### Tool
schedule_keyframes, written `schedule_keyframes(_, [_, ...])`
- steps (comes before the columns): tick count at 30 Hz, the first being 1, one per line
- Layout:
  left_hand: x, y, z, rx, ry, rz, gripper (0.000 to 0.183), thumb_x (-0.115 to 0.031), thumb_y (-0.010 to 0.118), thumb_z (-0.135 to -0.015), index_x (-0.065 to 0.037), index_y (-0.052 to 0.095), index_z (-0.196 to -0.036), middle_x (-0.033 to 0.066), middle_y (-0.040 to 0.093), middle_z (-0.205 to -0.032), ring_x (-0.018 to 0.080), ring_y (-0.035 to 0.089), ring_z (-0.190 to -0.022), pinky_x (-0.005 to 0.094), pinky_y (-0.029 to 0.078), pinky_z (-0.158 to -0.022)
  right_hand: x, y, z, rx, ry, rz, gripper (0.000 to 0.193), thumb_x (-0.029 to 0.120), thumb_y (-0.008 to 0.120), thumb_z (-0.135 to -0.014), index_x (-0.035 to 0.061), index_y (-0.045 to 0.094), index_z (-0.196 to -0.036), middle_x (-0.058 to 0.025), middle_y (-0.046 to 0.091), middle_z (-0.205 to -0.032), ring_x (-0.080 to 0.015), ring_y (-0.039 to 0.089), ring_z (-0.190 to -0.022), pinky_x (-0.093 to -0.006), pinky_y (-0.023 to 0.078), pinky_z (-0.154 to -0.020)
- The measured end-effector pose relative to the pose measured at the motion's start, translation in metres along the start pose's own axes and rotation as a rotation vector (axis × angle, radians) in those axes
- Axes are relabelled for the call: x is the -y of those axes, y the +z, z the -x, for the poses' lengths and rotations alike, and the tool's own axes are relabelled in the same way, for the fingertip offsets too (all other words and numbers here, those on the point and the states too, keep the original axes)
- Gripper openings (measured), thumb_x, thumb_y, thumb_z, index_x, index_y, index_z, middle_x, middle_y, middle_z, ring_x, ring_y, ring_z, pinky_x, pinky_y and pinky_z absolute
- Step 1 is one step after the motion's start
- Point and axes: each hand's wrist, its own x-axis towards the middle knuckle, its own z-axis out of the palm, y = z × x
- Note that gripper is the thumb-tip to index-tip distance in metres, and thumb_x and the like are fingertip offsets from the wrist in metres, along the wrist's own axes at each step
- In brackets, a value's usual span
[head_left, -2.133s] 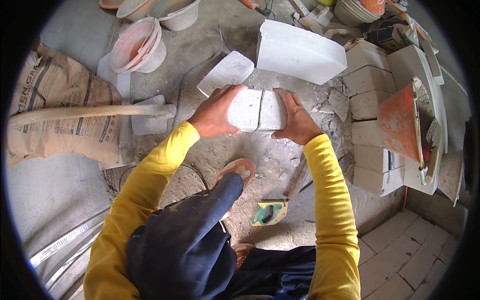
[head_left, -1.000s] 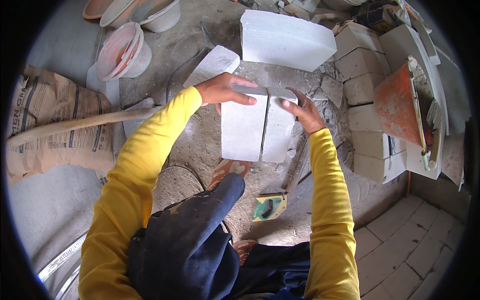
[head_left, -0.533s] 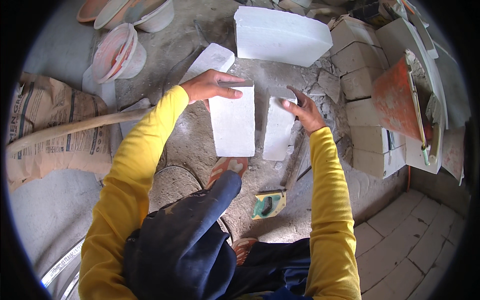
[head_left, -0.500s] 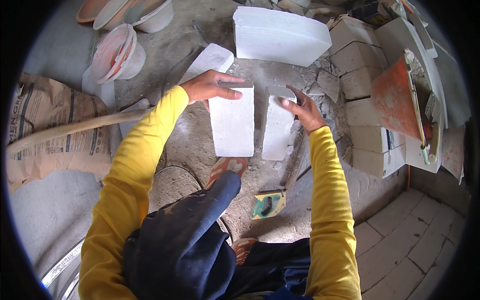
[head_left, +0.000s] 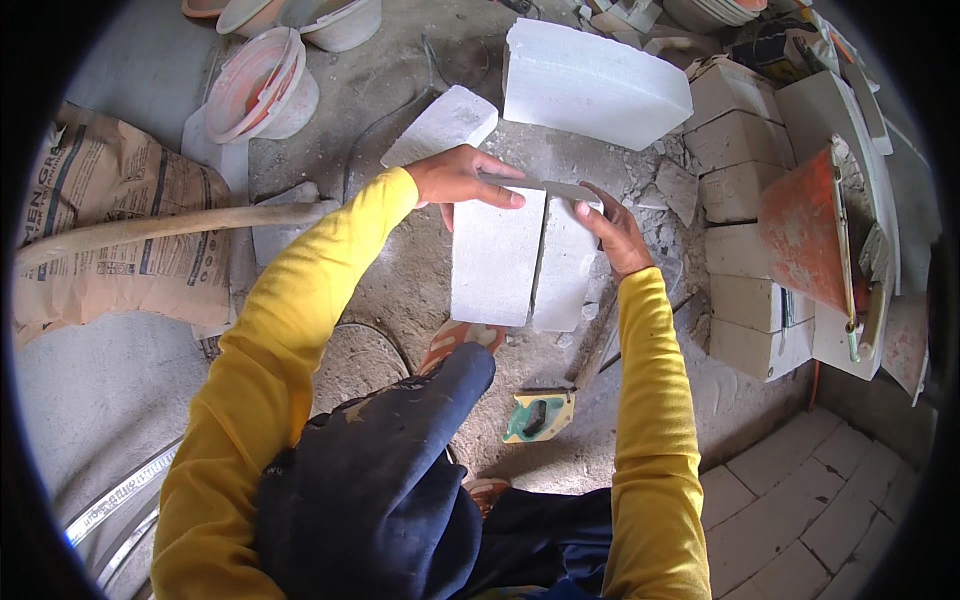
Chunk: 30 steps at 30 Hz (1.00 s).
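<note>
Two pale aerated concrete blocks are held upright side by side in front of me, a thin dark gap between them. My left hand (head_left: 474, 182) grips the wider left block (head_left: 496, 258) at its upper end, thumb on the near face. Around the top of the narrower right block (head_left: 566, 268) is my right hand (head_left: 612, 232), thumb in front and fingers behind. Below the blocks are my shoe (head_left: 462, 342) and, to its right, a handsaw (head_left: 540, 416) with a green and yellow handle, lying on the floor.
A large white block (head_left: 595, 85) and a smaller piece (head_left: 445, 125) lie beyond my hands. Stacked blocks (head_left: 740, 180) and an orange bucket (head_left: 805, 230) stand right. At left are a paper sack (head_left: 130, 260), a wooden handle (head_left: 150, 230) and pale tubs (head_left: 262, 90).
The two blocks have come together, leaving only a thin gap where a wide one was. The view has shifted slightly, so the surroundings sit farther right.
</note>
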Motion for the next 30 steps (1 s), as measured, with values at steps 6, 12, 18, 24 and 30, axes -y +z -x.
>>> schedule_keyframes(6, [0.013,-0.001,-0.008,-0.031,0.053,-0.004,0.072,-0.038,0.085,-0.09,-0.006,0.062,-0.151,0.0224,0.059,-0.153,0.033,0.057,-0.14,0.0412,0.043,-0.117,-0.006,0.0,-0.005,0.012,0.001,-0.015,0.119,0.068,0.084,-0.075,-0.0101,0.047,-0.156,-0.037,0.057,-0.147,-0.0456,0.052,-0.143,-0.0519,0.039,-0.121])
schedule_keyframes(12, [0.029,-0.005,-0.007,-0.022,0.05,0.045,0.069,-0.034,0.083,-0.092,-0.007,0.061,-0.152,0.0211,0.059,-0.155,0.0295,0.057,-0.141,0.0394,0.042,-0.119,-0.029,-0.01,-0.002,-0.034,-0.025,0.0,0.123,0.075,0.081,-0.075,-0.0085,0.045,-0.157,-0.0364,0.055,-0.15,-0.0464,0.05,-0.145,-0.0521,0.04,-0.121])
schedule_keyframes(18, [0.052,-0.019,0.002,-0.11,0.151,0.096,0.079,-0.043,0.085,-0.088,-0.011,0.058,-0.155,0.0173,0.072,-0.131,0.0265,0.075,-0.108,0.0392,0.065,-0.072,-0.079,-0.035,0.024,-0.164,0.069,-0.485,0.106,0.081,0.063,-0.09,-0.0004,0.049,-0.156,-0.0236,0.064,-0.142,-0.0359,0.06,-0.136,-0.0483,0.046,-0.116])
schedule_keyframes(24, [0.034,-0.03,0.014,-0.259,0.044,0.04,0.087,-0.049,0.085,-0.085,-0.009,0.055,-0.157,0.0166,0.073,-0.13,0.027,0.075,-0.11,0.0417,0.067,-0.068,-0.088,-0.025,0.045,-0.249,0.076,-0.883,0.096,0.083,0.045,-0.099,0.0059,0.05,-0.156,-0.0167,0.06,-0.151,-0.0349,0.061,-0.134,-0.0487,0.047,-0.116])
schedule_keyframes(30, [0.034,-0.024,0.021,-0.675,0.014,-0.453,0.076,-0.051,0.08,-0.091,-0.006,0.062,-0.149,0.022,0.07,-0.136,0.0369,0.069,-0.122,0.0467,0.059,-0.096,-0.09,0.014,0.06,-0.493,0.017,-1.081,0.097,0.083,0.044,-0.099,0.0092,0.044,-0.161,-0.0144,0.053,-0.158,-0.0349,0.051,-0.145,-0.0482,0.038,-0.123])
